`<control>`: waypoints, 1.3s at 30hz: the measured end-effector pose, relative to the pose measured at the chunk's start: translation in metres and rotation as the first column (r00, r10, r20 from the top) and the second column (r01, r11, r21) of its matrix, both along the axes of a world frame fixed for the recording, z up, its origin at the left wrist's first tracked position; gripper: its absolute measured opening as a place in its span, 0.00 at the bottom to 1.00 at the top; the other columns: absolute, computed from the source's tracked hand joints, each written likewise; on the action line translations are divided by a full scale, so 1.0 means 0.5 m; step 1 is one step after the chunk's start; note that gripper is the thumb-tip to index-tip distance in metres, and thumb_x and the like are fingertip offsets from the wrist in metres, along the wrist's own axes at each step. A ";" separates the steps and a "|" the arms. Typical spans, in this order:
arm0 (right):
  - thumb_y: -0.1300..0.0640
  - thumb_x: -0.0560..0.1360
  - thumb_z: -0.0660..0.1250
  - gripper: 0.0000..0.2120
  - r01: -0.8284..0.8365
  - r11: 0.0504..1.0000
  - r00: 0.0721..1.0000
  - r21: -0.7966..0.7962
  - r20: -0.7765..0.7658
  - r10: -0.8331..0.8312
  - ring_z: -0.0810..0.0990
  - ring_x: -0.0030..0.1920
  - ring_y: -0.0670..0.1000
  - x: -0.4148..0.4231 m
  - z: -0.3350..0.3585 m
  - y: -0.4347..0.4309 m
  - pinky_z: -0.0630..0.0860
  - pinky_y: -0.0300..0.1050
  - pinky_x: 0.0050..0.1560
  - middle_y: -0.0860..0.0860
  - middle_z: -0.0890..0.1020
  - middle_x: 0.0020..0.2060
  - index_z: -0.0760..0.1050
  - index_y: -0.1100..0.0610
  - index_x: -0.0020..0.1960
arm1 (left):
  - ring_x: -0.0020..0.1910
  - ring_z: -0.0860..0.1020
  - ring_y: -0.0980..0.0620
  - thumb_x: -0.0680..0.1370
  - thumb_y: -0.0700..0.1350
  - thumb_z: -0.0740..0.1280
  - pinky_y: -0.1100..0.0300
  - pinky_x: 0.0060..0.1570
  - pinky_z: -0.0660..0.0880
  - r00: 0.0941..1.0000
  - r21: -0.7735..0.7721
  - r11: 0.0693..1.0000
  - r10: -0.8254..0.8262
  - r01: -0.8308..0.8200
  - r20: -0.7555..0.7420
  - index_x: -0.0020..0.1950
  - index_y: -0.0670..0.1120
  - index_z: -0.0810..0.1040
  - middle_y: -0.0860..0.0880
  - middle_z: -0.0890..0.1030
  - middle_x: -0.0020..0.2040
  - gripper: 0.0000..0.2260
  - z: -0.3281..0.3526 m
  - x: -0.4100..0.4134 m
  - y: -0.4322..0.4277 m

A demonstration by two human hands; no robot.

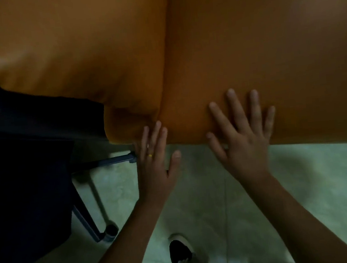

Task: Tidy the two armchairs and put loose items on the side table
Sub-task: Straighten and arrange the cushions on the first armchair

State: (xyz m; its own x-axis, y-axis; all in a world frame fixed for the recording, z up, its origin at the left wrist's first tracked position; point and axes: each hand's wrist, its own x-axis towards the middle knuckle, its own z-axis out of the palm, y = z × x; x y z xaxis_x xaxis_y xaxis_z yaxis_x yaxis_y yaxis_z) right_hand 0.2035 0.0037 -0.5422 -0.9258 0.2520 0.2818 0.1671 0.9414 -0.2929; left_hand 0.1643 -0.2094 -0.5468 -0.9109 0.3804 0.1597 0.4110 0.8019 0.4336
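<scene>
Two orange cushioned surfaces fill the far part of the view. The left orange cushion [63,46] and the right orange cushion [277,45] press together along a dark seam [167,67] that runs from far to near.

The right hand [244,141] lies flat on the right orange cushion at its near edge, with the fingers straight and spread wide. It holds nothing. The left hand [156,161] is also flat-fingered, its fingers close together. The fingertips touch the near edge where the seam ends, and the palm hangs over the floor [206,192]. A ring [150,155] shows on one finger.

At the left, a dark upholstered piece [20,147] sits under the left orange cushion's near corner. Its metal legs [85,222] splay onto the floor, and one foot stands near the left forearm.

Near the cushions' front edge the tiled floor lies open — only a dark shoe [180,252] stands on it between the forearms.
</scene>
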 end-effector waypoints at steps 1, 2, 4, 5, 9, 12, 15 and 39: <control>0.38 0.80 0.62 0.29 0.031 0.997 0.997 0.073 -0.077 -0.025 0.54 0.80 0.61 -0.006 -0.028 0.000 0.41 0.62 0.78 0.52 0.62 0.79 0.65 0.44 0.78 | 0.79 0.57 0.49 0.81 0.53 0.62 0.30 0.66 0.66 0.998 0.020 1.000 -0.011 0.013 -0.057 0.77 0.49 0.64 0.47 0.64 0.77 0.25 -0.019 -0.007 -0.017; 0.37 0.79 0.62 0.29 0.057 0.990 0.986 0.131 -0.165 -0.034 0.57 0.79 0.61 -0.014 -0.055 0.001 0.42 0.61 0.78 0.52 0.64 0.78 0.65 0.43 0.78 | 0.78 0.60 0.49 0.80 0.53 0.64 0.28 0.64 0.67 0.992 0.034 0.999 -0.017 0.021 -0.124 0.74 0.49 0.66 0.45 0.66 0.75 0.24 -0.039 -0.019 -0.033; 0.36 0.78 0.62 0.29 0.060 0.977 0.951 0.204 -0.309 0.006 0.61 0.77 0.61 -0.029 -0.092 0.010 0.42 0.59 0.78 0.52 0.67 0.77 0.67 0.43 0.77 | 0.76 0.62 0.44 0.79 0.55 0.65 0.25 0.64 0.65 0.967 0.004 0.999 -0.045 0.048 -0.250 0.73 0.49 0.68 0.44 0.64 0.72 0.24 -0.069 -0.053 -0.056; 0.36 0.78 0.62 0.29 0.047 0.975 0.933 0.218 -0.357 0.035 0.62 0.76 0.61 -0.034 -0.105 0.014 0.43 0.58 0.78 0.52 0.69 0.76 0.68 0.44 0.76 | 0.75 0.62 0.41 0.80 0.56 0.65 0.25 0.65 0.63 0.955 -0.012 0.999 -0.046 0.044 -0.293 0.73 0.50 0.67 0.44 0.63 0.72 0.24 -0.080 -0.069 -0.063; 0.37 0.77 0.62 0.28 0.071 0.967 0.878 0.244 -0.475 0.055 0.67 0.74 0.60 -0.045 -0.123 0.021 0.47 0.57 0.78 0.52 0.73 0.73 0.71 0.44 0.74 | 0.77 0.62 0.38 0.82 0.62 0.55 0.28 0.73 0.49 0.904 0.036 0.994 0.106 -0.100 -0.414 0.74 0.50 0.67 0.42 0.66 0.75 0.25 -0.099 -0.122 -0.058; 0.38 0.76 0.64 0.27 0.071 0.969 0.851 0.238 -0.521 0.066 0.68 0.73 0.60 -0.048 -0.127 0.022 0.49 0.57 0.77 0.52 0.75 0.71 0.73 0.45 0.73 | 0.70 0.70 0.38 0.81 0.66 0.54 0.31 0.68 0.62 0.855 -0.010 0.999 0.037 -0.049 -0.517 0.71 0.50 0.72 0.40 0.73 0.71 0.27 -0.085 -0.155 -0.070; 0.39 0.76 0.65 0.26 0.092 0.971 0.841 0.220 -0.539 0.042 0.69 0.73 0.59 -0.050 -0.125 0.022 0.51 0.58 0.77 0.53 0.76 0.70 0.75 0.47 0.71 | 0.62 0.72 0.38 0.79 0.66 0.59 0.38 0.59 0.70 0.808 -0.092 0.993 -0.111 0.071 -0.578 0.69 0.48 0.74 0.38 0.76 0.67 0.28 -0.060 -0.185 -0.094; 0.31 0.79 0.48 0.34 -0.035 0.975 0.999 0.221 0.025 0.030 0.51 0.81 0.63 -0.070 0.014 -0.056 0.46 0.72 0.75 0.56 0.58 0.80 0.60 0.47 0.80 | 0.80 0.56 0.47 0.76 0.73 0.52 0.39 0.77 0.48 0.915 0.110 0.966 0.257 -0.234 -0.312 0.77 0.54 0.67 0.48 0.63 0.79 0.36 -0.055 -0.133 -0.044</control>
